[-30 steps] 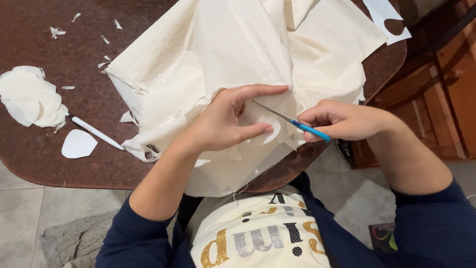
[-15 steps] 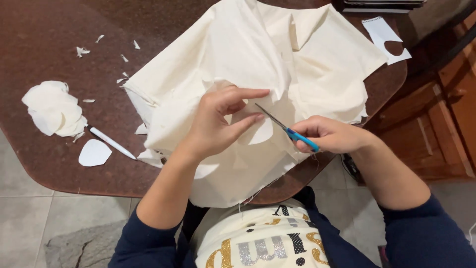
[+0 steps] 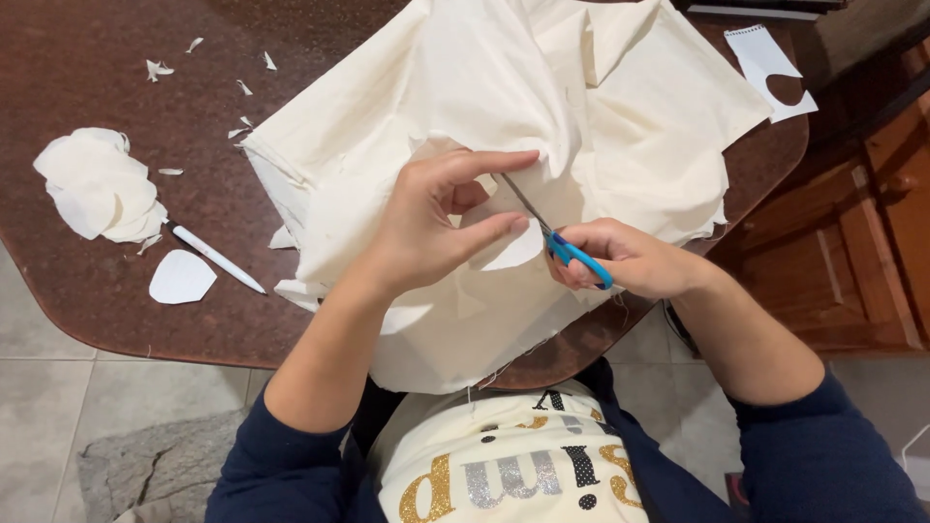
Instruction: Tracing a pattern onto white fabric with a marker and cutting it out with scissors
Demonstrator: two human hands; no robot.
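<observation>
A large piece of cream fabric (image 3: 484, 87) lies bunched on a dark brown table (image 3: 116, 58) and hangs over its near edge. My left hand (image 3: 426, 218) pinches a rounded flap of that fabric between thumb and fingers. My right hand (image 3: 630, 257) holds small blue-handled scissors (image 3: 557, 237), their thin blades pointing up-left into the fabric just beside my left fingers.
To the left lie a stack of cut cream fabric pieces (image 3: 97, 184), a white petal-shaped paper template (image 3: 180, 277), a white pen (image 3: 215, 258) and several small scraps (image 3: 155, 70). A white paper sheet with a cut-out (image 3: 775, 63) sits at the far right; a wooden cabinet (image 3: 862, 232) stands beside the table.
The view has shifted so the table and fabric sit lower in frame. My hands stayed together on the fabric, with the left fingers opening wider around the flap and the scissors still at it.
</observation>
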